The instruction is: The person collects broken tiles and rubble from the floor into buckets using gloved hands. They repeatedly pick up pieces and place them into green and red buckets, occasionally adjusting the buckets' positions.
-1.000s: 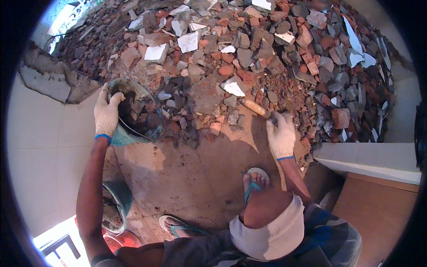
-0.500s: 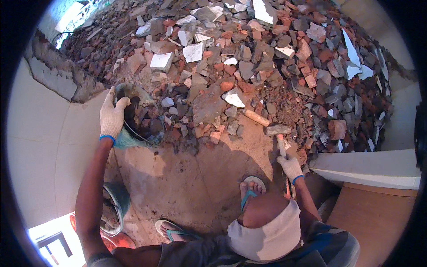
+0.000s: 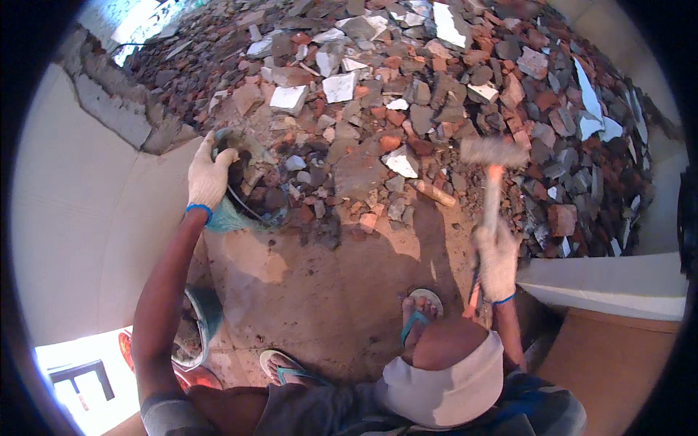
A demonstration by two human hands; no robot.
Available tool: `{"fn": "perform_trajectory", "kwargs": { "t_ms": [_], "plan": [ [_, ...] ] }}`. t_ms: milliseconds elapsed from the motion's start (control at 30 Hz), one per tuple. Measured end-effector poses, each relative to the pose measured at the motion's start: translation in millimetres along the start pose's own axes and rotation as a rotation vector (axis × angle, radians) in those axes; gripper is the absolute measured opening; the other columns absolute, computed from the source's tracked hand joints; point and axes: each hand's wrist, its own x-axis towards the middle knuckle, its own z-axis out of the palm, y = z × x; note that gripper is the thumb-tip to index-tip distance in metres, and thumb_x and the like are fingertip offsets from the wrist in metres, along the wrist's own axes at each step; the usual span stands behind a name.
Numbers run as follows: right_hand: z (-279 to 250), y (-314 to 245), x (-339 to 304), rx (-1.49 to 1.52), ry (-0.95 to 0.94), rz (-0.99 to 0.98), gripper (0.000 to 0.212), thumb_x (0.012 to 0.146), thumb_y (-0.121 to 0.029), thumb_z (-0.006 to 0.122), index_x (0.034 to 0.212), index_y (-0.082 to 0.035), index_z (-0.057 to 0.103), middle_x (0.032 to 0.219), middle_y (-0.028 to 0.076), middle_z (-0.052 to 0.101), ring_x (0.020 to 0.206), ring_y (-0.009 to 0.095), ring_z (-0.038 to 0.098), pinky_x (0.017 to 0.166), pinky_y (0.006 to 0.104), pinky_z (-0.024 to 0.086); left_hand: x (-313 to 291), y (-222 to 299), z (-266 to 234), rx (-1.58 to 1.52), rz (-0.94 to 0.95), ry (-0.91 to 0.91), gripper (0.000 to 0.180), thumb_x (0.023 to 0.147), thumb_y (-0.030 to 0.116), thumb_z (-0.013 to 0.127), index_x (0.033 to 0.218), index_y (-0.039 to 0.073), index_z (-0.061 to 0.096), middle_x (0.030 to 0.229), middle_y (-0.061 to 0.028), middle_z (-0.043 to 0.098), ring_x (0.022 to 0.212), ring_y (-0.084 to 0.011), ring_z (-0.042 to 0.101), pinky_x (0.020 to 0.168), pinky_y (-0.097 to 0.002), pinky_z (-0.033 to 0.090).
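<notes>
My left hand, in a white knit glove with a blue cuff, grips the rim of a greenish bucket. The bucket leans against the rubble and has dark chunks inside; its thin wire handle shows. Wrapped around the handle of a hammer is my gloved right hand. The hammer's block-shaped head, smeared by motion, is raised over the right part of the rubble heap. An orange length of handle shows below that hand.
A short round piece of wood lies at the heap's near edge. Behind my left arm stands a second bucket, beside something orange-red. Sandalled feet rest on the dusty floor. A white ledge bounds the right side.
My right hand has lifted the hammer up off the near edge of the rubble. The left hand stays on the bucket rim; the whole view has shifted slightly.
</notes>
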Motion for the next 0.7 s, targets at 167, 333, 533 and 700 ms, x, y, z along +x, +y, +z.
{"fn": "perform_trajectory", "kwargs": {
  "t_ms": [167, 333, 533, 700],
  "plan": [
    [-1, -126, 57, 0.030, 0.278, -0.426, 0.039, 0.113, -0.037, 0.067, 0.123, 0.001, 0.069, 0.081, -0.001, 0.063, 0.070, 0.008, 0.058, 0.061, 0.0298, 0.047, 1, -2, -2, 0.016, 0.000, -0.009, 0.088, 0.094, 0.041, 0.074, 0.165, -0.007, 0.051, 0.159, -0.0318, 0.063, 0.149, -0.0421, 0.062, 0.125, -0.0433, 0.045],
    [31, -181, 90, 0.030, 0.198, -0.671, 0.036, 0.118, -0.035, 0.062, 0.123, 0.000, 0.069, 0.086, 0.001, 0.066, 0.073, 0.012, 0.062, 0.065, 0.0317, 0.050, 2, -2, -2, 0.039, 0.018, 0.003, 0.088, 0.093, 0.041, 0.074, 0.165, -0.006, 0.052, 0.159, -0.0305, 0.063, 0.149, -0.0422, 0.061, 0.124, -0.0445, 0.046],
    [107, -62, 96, -0.705, -0.302, -0.512, 0.035, 0.111, -0.031, 0.064, 0.124, 0.001, 0.063, 0.093, 0.033, 0.075, 0.086, 0.055, 0.075, 0.077, 0.0630, 0.060, -1, -6, -4, 0.037, -0.006, -0.040, 0.088, 0.093, 0.042, 0.075, 0.165, -0.006, 0.052, 0.160, -0.0304, 0.062, 0.150, -0.0427, 0.060, 0.125, -0.0455, 0.046],
    [134, 14, 97, -0.756, -0.409, -0.452, 0.040, 0.111, -0.032, 0.060, 0.135, 0.000, 0.061, 0.102, 0.032, 0.077, 0.094, 0.052, 0.076, 0.081, 0.0630, 0.061, -7, -5, -4, 0.091, 0.037, 0.006, 0.089, 0.094, 0.042, 0.075, 0.166, -0.005, 0.051, 0.161, -0.0312, 0.061, 0.149, -0.0455, 0.059, 0.125, -0.0479, 0.046]
  ]
}}
